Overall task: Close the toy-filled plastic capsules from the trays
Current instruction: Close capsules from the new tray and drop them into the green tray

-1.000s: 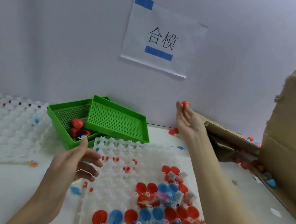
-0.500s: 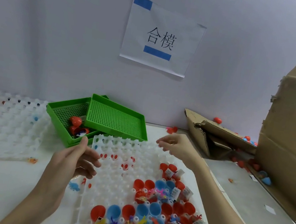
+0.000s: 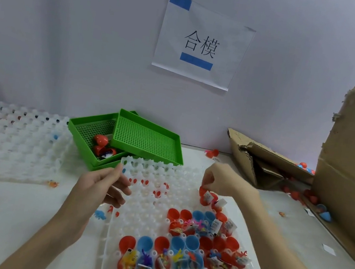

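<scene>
Right hand point(image 3: 222, 182) down at the tray point(image 3: 151, 213), fingers pinching at a red capsule point(image 3: 205, 196) in the far right cell; actual contact hard to tell. Left hand point(image 3: 97, 187) hovering at the tray's left edge, fingers loosely curled, holding nothing. Light, thin, slick plastic shell, probably snap-fit: best pinched at the rim.

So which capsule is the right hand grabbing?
The red capsule farthest back in the tray, apart from the rest; right hand fingers reach it.
</scene>
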